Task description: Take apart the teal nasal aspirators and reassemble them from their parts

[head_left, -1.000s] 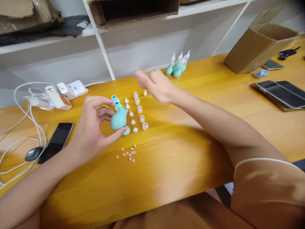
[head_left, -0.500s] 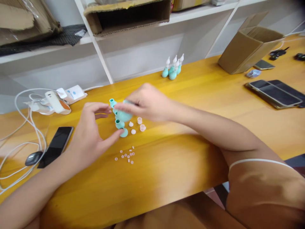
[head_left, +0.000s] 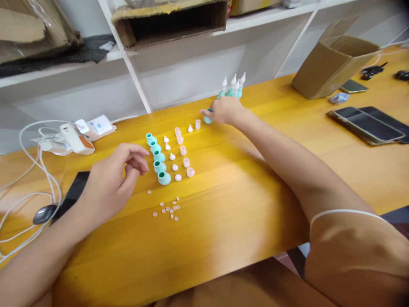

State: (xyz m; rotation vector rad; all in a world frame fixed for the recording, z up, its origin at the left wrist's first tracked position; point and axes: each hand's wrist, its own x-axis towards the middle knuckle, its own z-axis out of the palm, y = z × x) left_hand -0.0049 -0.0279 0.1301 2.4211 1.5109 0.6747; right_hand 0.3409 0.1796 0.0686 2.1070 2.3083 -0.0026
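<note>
On a yellow wooden tabletop (head_left: 255, 179) below white shelving, a person's right hand (head_left: 225, 111) stretches to the far side, its grip curled around a teal bulb (head_left: 208, 119) that sits on the wood just in front of a cluster of finished teal bottles with white tips (head_left: 232, 87); only a sliver of the bulb shows past the fingers. The left hand (head_left: 110, 185) rests nearer the person, its grip loosely half-open and holding nothing, fingertips just beside a row of four open-necked teal bulbs (head_left: 157, 157) lined up front to back. To the right of that row runs a line of small white conical tips (head_left: 172, 157), and beyond it a line of pale pink caps (head_left: 184, 151), with one more white tip and pink cap lying near the right hand. A scatter of tiny pink rings (head_left: 168, 209) lies closer to the table's front edge. At the left, a dark phone (head_left: 72, 192) is partly covered by the left wrist, beside a computer mouse (head_left: 45, 214), white cables (head_left: 22, 170) and a charger (head_left: 76, 135). At the far right stand a cardboard box (head_left: 332, 64) and two more phones (head_left: 372, 124).
</note>
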